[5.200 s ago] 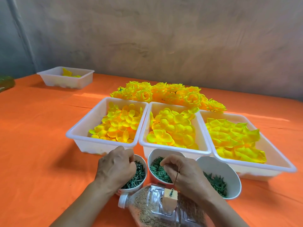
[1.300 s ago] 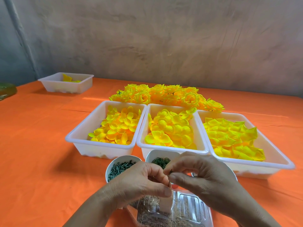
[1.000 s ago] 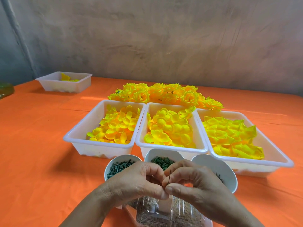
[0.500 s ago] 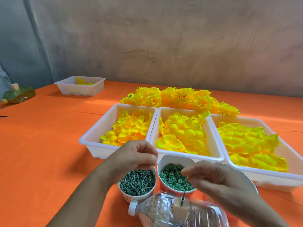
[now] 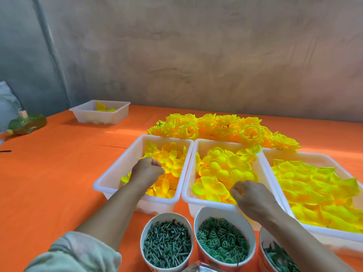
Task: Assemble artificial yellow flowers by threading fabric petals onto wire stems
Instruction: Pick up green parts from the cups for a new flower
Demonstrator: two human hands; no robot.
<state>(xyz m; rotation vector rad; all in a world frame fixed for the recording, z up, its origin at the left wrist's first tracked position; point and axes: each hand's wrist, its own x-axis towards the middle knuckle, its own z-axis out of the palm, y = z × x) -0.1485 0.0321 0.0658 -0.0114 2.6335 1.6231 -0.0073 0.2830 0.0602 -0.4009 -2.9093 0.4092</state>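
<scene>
While reaching into stock, both hands logged as follows.

- Left hand (image 5: 147, 169): in left tray (image 5: 115, 163), fingers curled over small fabric petals (image 5: 172, 160); pinching one or merely touching, cannot tell.
- Right hand (image 5: 249, 195): at near edge of middle tray (image 5: 204, 202), fingertips bent down among larger petals (image 5: 222, 169); hold likewise impossible to tell.
- Right tray (image 5: 306, 155): flat pointed petals, untouched.
- Wire stem: not made out in either hand.
- Finished yellow flowers (image 5: 222, 128): heaped on orange surface (image 5: 49, 183) beyond the trays.
- Near row: cup of green pegs (image 5: 167, 242), cup of green lattice caps (image 5: 222, 238), third cup (image 5: 275, 254) of green pieces, partly cut off.
- Far left: small tray (image 5: 102, 112), green bottle (image 5: 27, 123).

Step judged: picking petals for threading.

Advice:
- Lift one petal per hand, never a clump.
- Pinch close to the centre hole.
- Shake off clinging neighbours over the tray.
- Probably best to present the smaller layer first and the larger after, for stacking in order on the stem.
</scene>
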